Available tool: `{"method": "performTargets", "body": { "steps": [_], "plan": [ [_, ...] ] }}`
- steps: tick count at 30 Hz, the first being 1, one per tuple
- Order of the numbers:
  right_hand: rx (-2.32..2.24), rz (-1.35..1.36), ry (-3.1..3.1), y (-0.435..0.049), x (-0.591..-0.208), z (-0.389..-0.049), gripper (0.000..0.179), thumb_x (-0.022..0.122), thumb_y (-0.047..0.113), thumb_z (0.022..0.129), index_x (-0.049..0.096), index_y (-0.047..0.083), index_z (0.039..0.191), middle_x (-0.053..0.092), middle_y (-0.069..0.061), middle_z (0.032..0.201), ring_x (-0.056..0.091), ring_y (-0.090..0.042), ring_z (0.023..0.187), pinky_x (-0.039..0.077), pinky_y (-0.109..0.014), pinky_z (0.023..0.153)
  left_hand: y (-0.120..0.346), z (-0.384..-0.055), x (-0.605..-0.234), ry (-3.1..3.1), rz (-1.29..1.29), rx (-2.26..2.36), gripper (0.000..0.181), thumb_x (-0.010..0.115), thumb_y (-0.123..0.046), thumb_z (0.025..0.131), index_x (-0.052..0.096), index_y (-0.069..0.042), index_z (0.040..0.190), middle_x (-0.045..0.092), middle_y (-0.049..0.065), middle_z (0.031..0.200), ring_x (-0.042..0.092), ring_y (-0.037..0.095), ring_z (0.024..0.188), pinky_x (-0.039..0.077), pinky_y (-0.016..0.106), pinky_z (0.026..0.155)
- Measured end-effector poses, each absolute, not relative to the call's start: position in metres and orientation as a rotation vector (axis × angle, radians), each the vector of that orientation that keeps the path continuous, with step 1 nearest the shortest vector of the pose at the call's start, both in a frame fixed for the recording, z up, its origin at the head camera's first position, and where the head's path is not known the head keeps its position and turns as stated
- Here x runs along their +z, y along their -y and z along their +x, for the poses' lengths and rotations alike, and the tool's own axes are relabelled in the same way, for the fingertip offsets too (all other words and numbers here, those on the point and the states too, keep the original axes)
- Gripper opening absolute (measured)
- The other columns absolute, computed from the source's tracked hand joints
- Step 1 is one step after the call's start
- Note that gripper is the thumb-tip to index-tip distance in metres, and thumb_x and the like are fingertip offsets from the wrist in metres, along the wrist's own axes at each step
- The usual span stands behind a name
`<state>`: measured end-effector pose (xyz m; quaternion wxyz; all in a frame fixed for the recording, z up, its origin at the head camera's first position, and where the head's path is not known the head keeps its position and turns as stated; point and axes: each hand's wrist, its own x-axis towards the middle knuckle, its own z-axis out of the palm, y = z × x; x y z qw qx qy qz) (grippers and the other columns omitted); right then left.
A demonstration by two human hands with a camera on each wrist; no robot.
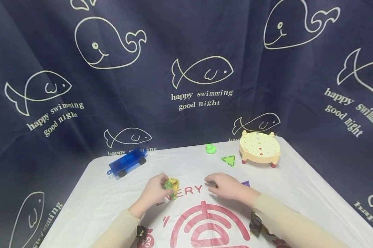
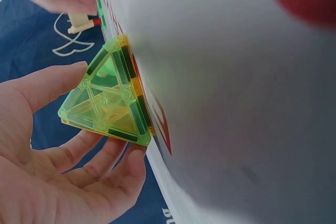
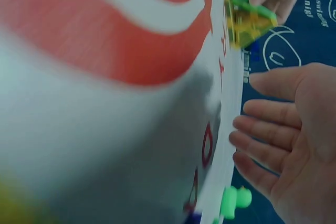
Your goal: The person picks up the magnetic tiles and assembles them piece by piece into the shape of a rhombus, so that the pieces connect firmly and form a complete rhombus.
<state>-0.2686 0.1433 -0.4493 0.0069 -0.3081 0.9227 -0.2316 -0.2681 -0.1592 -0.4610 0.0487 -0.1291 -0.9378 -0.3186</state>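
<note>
In the left wrist view, my left hand grips a small pyramid of translucent green and yellow magnetic tiles, thumb at one side and fingers curled under the other. From the head view the same left hand keeps the tile pyramid low over the white cloth, left of centre. My right hand hovers to the right of it, apart from the pyramid. Its palm and relaxed fingers show in the right wrist view, holding nothing. A purple tile lies just behind the right wrist, partly hidden.
A blue toy wagon stands at the back left of the cloth-covered table. Toward the back right are a green duck, a green triangular tile and a cream round pegboard stand on short legs. A dark printed curtain hangs behind.
</note>
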Motion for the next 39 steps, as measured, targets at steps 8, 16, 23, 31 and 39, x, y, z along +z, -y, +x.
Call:
{"method": "performTargets", "body": {
  "steps": [8, 16, 23, 31, 39],
  "plan": [
    [-0.626, -1.068, -2.879, -0.193, -0.443, -0.255, 0.033, 0.071, 0.018, 0.095, 0.071, 0.003, 0.125, 0.069, -0.012, 0.127, 0.065, -0.032, 0.118, 0.051, -0.053, 0.100, 0.169, -0.269, -0.466, 2.859, -0.359, -0.983, 0.036, 0.087, -0.023, 0.073, 0.065, -0.009, 0.097, 0.067, 0.001, 0.086, 0.062, 0.018, 0.078, 0.056, 0.041, 0.073],
    [-0.511, -1.099, -2.927, -0.231, -0.445, -0.237, 0.037, 0.070, 0.025, 0.096, 0.070, 0.007, 0.128, 0.066, -0.014, 0.132, 0.061, -0.036, 0.123, 0.048, -0.056, 0.102, 0.171, -0.269, -0.465, 2.853, -0.388, -0.988, 0.037, 0.088, -0.022, 0.074, 0.066, -0.009, 0.100, 0.068, 0.001, 0.088, 0.062, 0.019, 0.079, 0.055, 0.041, 0.074],
    [-0.363, -1.166, -3.000, -0.245, -0.457, -0.225, 0.042, 0.068, 0.029, 0.098, 0.067, 0.006, 0.133, 0.065, -0.012, 0.133, 0.062, -0.032, 0.122, 0.052, -0.052, 0.099, 0.170, -0.268, -0.463, 2.855, -0.429, -0.980, 0.042, 0.087, -0.020, 0.074, 0.068, -0.006, 0.108, 0.071, 0.007, 0.097, 0.065, 0.022, 0.084, 0.056, 0.044, 0.077],
    [-0.343, -1.156, -2.976, -0.248, -0.464, -0.217, 0.051, 0.065, 0.034, 0.099, 0.060, 0.004, 0.141, 0.057, -0.014, 0.145, 0.056, -0.034, 0.130, 0.051, -0.053, 0.099, 0.171, -0.266, -0.462, 2.848, -0.447, -0.976, 0.042, 0.087, -0.017, 0.075, 0.068, -0.005, 0.110, 0.071, 0.009, 0.100, 0.066, 0.025, 0.085, 0.056, 0.047, 0.079],
    [-0.364, -1.110, -2.892, -0.233, -0.460, -0.219, 0.053, 0.061, 0.033, 0.102, 0.054, 0.006, 0.147, 0.050, -0.011, 0.152, 0.048, -0.031, 0.138, 0.047, -0.052, 0.105, 0.171, -0.265, -0.462, 2.850, -0.447, -0.988, 0.046, 0.087, -0.017, 0.076, 0.068, -0.004, 0.115, 0.071, 0.012, 0.106, 0.067, 0.029, 0.092, 0.056, 0.051, 0.084]
  ]
}}
